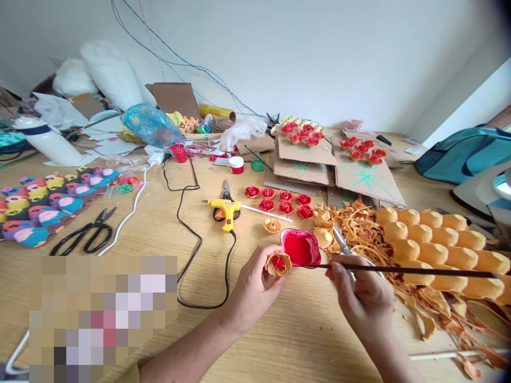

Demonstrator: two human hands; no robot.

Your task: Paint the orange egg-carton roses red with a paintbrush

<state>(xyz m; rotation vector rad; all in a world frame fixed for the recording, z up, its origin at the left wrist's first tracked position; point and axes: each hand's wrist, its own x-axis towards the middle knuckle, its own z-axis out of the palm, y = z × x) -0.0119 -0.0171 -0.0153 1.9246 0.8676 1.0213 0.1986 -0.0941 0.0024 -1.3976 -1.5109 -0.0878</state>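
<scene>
Beside the paint dish [314,243], your left hand [256,284] pinched an egg-carton rose [278,264], seemingly steadying it for the paintbrush [411,271] your right hand [362,292] gripped.

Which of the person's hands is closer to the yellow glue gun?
The left hand. It holds a partly red flower, below and to the right of the yellow glue gun in view. The right hand, holding a thin dark stick, is farther off to the right.
</scene>
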